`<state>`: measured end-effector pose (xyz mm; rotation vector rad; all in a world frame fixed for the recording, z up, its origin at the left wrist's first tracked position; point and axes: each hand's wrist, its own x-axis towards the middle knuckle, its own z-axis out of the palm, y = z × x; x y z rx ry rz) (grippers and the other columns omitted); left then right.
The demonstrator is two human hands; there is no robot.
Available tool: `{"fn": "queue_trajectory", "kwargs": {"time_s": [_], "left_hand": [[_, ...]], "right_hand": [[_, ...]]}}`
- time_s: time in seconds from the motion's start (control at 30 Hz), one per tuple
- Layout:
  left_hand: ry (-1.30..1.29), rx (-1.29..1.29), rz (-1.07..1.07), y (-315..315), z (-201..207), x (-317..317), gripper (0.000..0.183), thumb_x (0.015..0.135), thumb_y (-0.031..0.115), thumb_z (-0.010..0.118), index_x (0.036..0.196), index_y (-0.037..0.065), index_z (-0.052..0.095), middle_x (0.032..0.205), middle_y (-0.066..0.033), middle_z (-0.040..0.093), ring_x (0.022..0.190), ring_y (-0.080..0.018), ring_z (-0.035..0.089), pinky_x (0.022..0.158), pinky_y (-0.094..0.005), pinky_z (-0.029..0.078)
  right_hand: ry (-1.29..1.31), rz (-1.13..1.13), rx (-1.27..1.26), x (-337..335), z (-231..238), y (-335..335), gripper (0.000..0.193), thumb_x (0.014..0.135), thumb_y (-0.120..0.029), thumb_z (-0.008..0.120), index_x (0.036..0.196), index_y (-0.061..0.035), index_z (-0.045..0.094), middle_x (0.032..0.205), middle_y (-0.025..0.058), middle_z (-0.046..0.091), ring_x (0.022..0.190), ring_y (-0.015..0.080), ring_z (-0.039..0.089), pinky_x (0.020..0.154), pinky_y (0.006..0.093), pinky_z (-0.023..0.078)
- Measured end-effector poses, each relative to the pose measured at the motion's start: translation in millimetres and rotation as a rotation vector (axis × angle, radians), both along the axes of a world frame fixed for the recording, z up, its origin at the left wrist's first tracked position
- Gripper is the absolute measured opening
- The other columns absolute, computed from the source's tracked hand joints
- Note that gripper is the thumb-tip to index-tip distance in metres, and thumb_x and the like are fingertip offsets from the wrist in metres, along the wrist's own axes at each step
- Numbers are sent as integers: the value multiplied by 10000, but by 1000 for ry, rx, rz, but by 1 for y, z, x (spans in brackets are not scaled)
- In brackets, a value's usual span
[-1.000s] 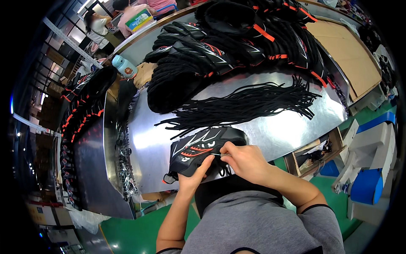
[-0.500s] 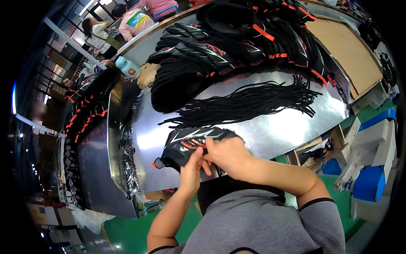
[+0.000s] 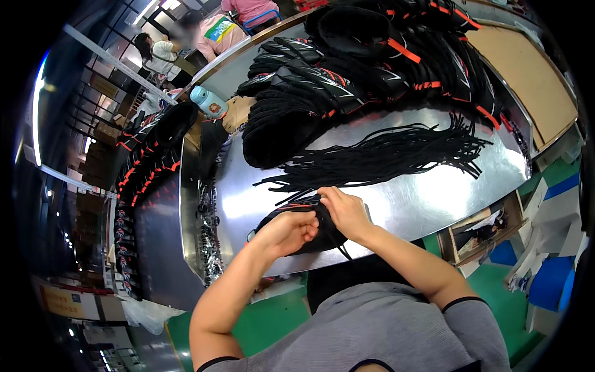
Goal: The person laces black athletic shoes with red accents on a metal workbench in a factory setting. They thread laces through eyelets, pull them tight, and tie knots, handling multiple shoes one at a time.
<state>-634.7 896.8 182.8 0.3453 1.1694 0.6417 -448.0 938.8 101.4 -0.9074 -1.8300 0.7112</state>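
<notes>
Below frame centre: black shoe point(image 3: 325, 238) partly covered | left hand point(image 3: 289, 234): fingers loosely curled, hold cannot be told | right hand point(image 3: 344, 212): fingertips bunched, hold likewise unclear

Upper body of the wearer, seen from above. The grey shirt point(image 3: 396, 325), of finely textured cloth, has short sleeves; narrow black trim edges the left cuff point(image 3: 217, 362), the right cuff point(image 3: 465, 301) and the curved neckline point(image 3: 372, 361). Black clothing point(image 3: 347, 279), its cut too dark to tell, covers the lap. The left hand point(image 3: 288, 233), right hand point(image 3: 346, 212) and both forearms point(image 3: 412, 263) are bare.
</notes>
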Motion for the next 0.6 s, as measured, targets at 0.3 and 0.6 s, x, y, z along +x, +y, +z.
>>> {"fn": "queue_trajectory", "kwargs": {"time_s": [0.3, 0.6], "left_hand": [[634, 96, 37, -3, -25, -1, 186, 914, 203, 745, 1001, 39, 746, 797, 37, 586, 703, -76, 456, 621, -248, 377], [79, 405, 85, -41, 36, -9, 175, 911, 148, 677, 1020, 10, 684, 752, 0, 530, 721, -122, 474, 692, -249, 371]], "right_hand": [[-26, 42, 12, -4, -4, 2, 162, 986, -122, 571, 1114, -23, 569, 933, 153, 667, 793, 352, 684, 656, 416, 544], [-150, -10, -39, -12, -8, 1, 151, 980, -148, 595, 1086, -42, 583, 955, 135, 695, 772, 346, 695, 646, 429, 557]]}}
